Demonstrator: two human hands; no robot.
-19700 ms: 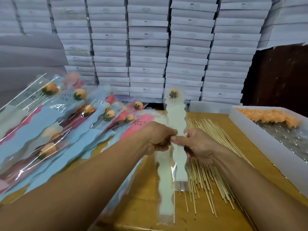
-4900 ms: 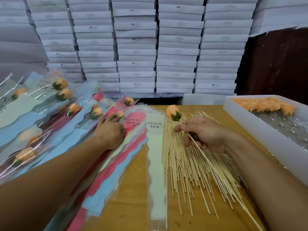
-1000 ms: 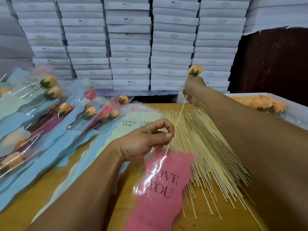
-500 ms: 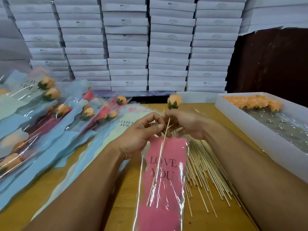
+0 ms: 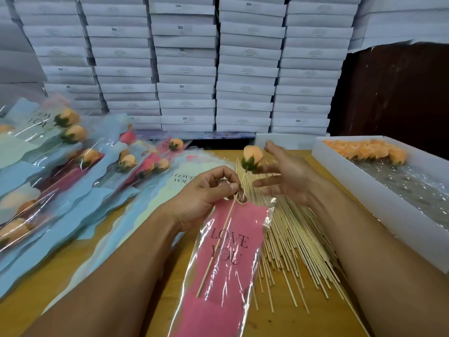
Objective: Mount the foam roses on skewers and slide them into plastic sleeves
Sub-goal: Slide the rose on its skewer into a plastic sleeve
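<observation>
A pink plastic sleeve (image 5: 226, 271) printed LOVE YOU lies over the table's middle. An orange foam rose (image 5: 252, 158) on a skewer (image 5: 218, 242) pokes out of its top, with the skewer's lower part inside the sleeve. My left hand (image 5: 206, 193) pinches the sleeve's mouth and the skewer there. My right hand (image 5: 286, 176) hovers just right of the rose with fingers spread, holding nothing. Loose bare skewers (image 5: 291, 237) lie fanned on the table under and right of the sleeve.
Finished sleeved roses (image 5: 73, 152) are piled at the left, beside flat blank sleeves (image 5: 150, 203). A white tray (image 5: 345, 188) at the right holds several loose orange roses (image 5: 369, 152). Stacked white boxes (image 5: 184, 69) wall off the back.
The skewer has slid deeper into the pink sleeve. My right hand has let go of it and opened beside the rose. My left hand keeps its pinch at the sleeve's mouth.
</observation>
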